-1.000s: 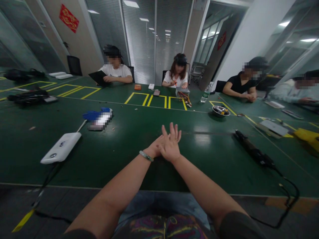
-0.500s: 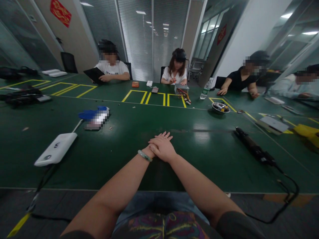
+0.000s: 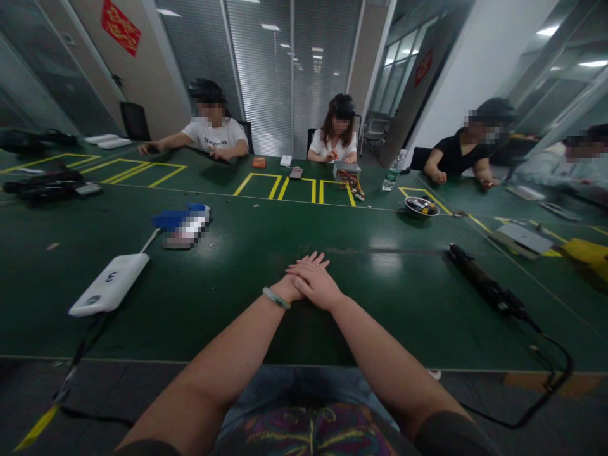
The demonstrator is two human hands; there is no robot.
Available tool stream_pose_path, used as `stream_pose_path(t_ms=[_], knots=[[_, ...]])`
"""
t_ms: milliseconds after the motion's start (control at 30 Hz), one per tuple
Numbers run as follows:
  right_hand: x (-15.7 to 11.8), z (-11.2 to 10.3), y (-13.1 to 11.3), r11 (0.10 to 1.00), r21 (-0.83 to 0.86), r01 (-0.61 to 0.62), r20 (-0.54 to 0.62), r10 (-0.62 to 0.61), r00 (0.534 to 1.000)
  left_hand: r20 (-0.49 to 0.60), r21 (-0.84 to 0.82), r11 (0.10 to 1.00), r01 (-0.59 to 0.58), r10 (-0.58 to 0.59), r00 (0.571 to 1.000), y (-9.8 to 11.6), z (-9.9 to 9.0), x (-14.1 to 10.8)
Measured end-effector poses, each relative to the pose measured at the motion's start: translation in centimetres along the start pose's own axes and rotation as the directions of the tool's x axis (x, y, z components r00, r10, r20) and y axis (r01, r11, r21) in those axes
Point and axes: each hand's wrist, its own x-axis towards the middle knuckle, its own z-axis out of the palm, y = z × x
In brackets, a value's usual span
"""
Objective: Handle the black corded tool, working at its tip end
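My left hand (image 3: 295, 285), with a pale bangle (image 3: 276, 297) at its wrist, lies on the green table (image 3: 228, 316) in front of me. Its fingertips stick out, spread, from under my right hand (image 3: 319, 282). The right hand rests palm down across the back of the left, fingers stretched out. Neither hand holds an object. To the left are a white power bank (image 3: 110, 285) marked 3 and a phone (image 3: 187, 231) by a blue cloth-like thing (image 3: 168, 220). A black tool-like device (image 3: 487, 282) with a cable lies to the right.
Several people sit across the table. On its far half stand a bottle (image 3: 392, 172), a metal bowl (image 3: 421, 206) of small parts and a grey box (image 3: 346, 170) with coloured wires. Black cables (image 3: 45, 183) lie far left; a yellow bag (image 3: 586, 254) lies far right.
The person at the far left has lowered the dark tablet and stretched an arm sideways. The forearm of the person in black has shifted. My hands stay nearly still; the view shifts slightly.
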Motion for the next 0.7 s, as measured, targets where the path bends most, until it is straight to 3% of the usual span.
stream_pose_path(t_ms=[100,200,267,333,433,533,633,700], knots=[[-0.7,-1.4,1.6,0.999,-0.007,-0.05,-0.022,0.05,0.998,0.034,0.015,0.999,-0.036,0.035,0.999,0.0,-0.8,0.1],[-2.9,-4.2,5.0,0.969,-0.068,-0.238,-0.211,0.219,0.953,0.018,-0.036,0.999,-0.025,0.026,1.0,0.0,-1.6,0.1],[-5.4,-6.6,7.7,0.902,-0.097,-0.421,-0.396,0.354,0.847,0.014,-0.075,0.997,-0.012,0.013,1.0,-0.1,-1.9,0.1],[-8.5,-9.3,10.4,0.779,-0.109,-0.618,-0.571,0.46,0.681,0.029,-0.104,0.995,-0.007,0.01,1.0,-0.2,-2.2,-0.1],[-13.5,-13.1,13.1,0.578,-0.146,-0.803,-0.774,0.439,0.457,0.039,-0.134,0.991,-0.004,0.009,0.999,-0.2,-2.4,-0.3],[-18.1,-16.3,14.3,0.438,-0.191,-0.878,-0.91,0.258,0.326,0.046,-0.153,0.988,0.0,0.007,0.999,-0.1,-2.6,-0.4],[-22.1,-18.6,14.5,0.306,-0.198,-0.931,-0.965,0.107,0.241,0.049,-0.162,0.987,0.002,0.006,0.999,-0.1,-2.7,-0.3],[-24.8,-19.7,14.6,0.218,-0.166,-0.962,-0.98,0.069,0.185,0.05,-0.165,0.986,0.005,0.004,0.999,-0.1,-2.8,-0.3]])
